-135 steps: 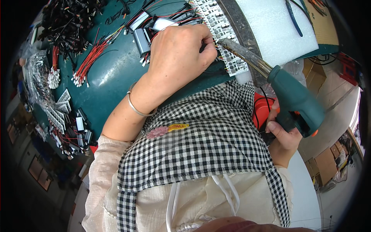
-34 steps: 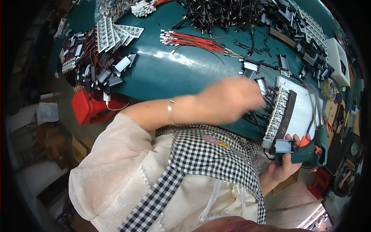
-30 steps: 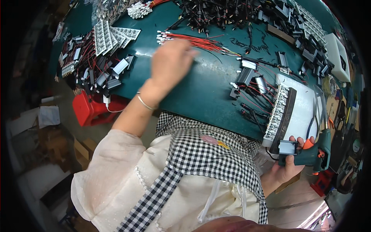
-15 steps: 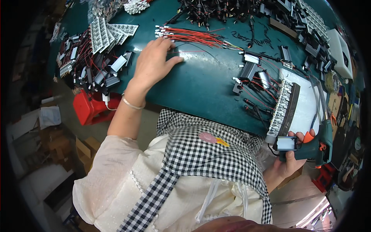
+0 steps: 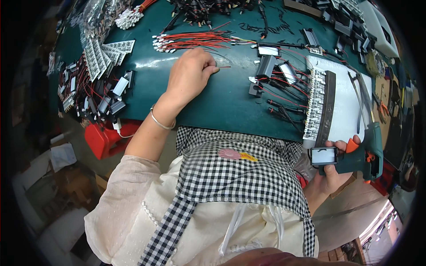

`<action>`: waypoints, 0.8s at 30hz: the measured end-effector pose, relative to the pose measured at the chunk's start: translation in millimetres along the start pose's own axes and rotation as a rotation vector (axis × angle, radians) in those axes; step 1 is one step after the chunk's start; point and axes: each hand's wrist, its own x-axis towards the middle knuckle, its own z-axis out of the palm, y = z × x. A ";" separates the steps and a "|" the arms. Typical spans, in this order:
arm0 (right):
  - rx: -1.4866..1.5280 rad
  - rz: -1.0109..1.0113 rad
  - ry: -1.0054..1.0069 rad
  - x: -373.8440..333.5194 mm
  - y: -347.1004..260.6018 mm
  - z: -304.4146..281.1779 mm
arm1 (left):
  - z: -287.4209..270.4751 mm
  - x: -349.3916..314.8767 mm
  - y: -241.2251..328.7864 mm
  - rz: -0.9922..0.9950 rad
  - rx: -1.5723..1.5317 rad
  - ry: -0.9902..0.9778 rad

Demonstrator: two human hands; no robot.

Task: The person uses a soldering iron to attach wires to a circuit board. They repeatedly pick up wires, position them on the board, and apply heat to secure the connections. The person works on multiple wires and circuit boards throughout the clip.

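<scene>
My left hand [image 5: 190, 76] is over the table just below a bundle of red and black wires with white connectors [image 5: 191, 42]. Its thumb and forefinger are pinched together on a thin wire [image 5: 225, 67], whose reddish end sticks out to the right; the rest is hidden by the hand. Low on the right, my right hand [image 5: 332, 177] grips a small black rectangular housing [image 5: 323, 156] with a pale face between thumb and fingers. Close beside it lies a green glue gun [image 5: 374, 150] with an orange tip cover [image 5: 353, 145].
To the right, a white board [image 5: 348, 99] bears a row of small circuit boards [image 5: 316, 104] along a dark strip. Wired black housings [image 5: 266, 66] lie left of it. More housings [image 5: 104, 104] and LED sheets [image 5: 98, 57] are piled at left. A red stool [image 5: 104, 139] stands below the table.
My left hand has gone from spread fingers by the wire bundle to a pinch on one wire, closer to me. The right hand still holds the housing. The view has shifted slightly.
</scene>
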 end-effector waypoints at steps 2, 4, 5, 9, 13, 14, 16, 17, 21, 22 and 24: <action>0.003 -0.007 0.031 -1.0 -0.7 4.2 | 2.8 2.3 4.7 0.193 0.107 0.051; 0.069 -0.027 0.110 4.9 -2.6 14.7 | -6.8 1.1 18.0 0.038 -0.036 -0.013; 0.057 -0.039 0.126 5.1 -1.5 12.8 | -11.8 2.4 27.1 -0.033 -0.103 -0.052; 0.090 -0.045 0.143 10.8 0.4 10.9 | -29.0 10.8 81.8 -0.249 -0.698 -0.282; 0.242 -0.024 0.171 15.1 1.8 17.5 | -17.4 18.3 124.2 0.022 -0.741 -0.492; 0.274 -0.035 0.143 15.4 2.2 16.0 | -17.0 20.2 137.1 0.002 -0.771 -0.537; 0.334 -0.031 0.130 13.9 4.7 12.3 | -14.6 21.9 156.9 0.042 -0.876 -0.566; 0.349 -0.016 0.137 11.9 3.8 9.2 | -11.9 23.0 162.9 0.074 -0.890 -0.580; 0.361 -0.023 0.145 8.7 4.4 5.2 | -1.4 22.4 178.8 0.138 -0.936 -0.542; 0.364 -0.025 0.146 8.5 4.9 3.8 | 1.7 22.0 180.9 0.149 -0.938 -0.531; 0.365 -0.022 0.150 7.9 5.5 2.3 | 4.9 22.1 183.2 0.172 -0.929 -0.509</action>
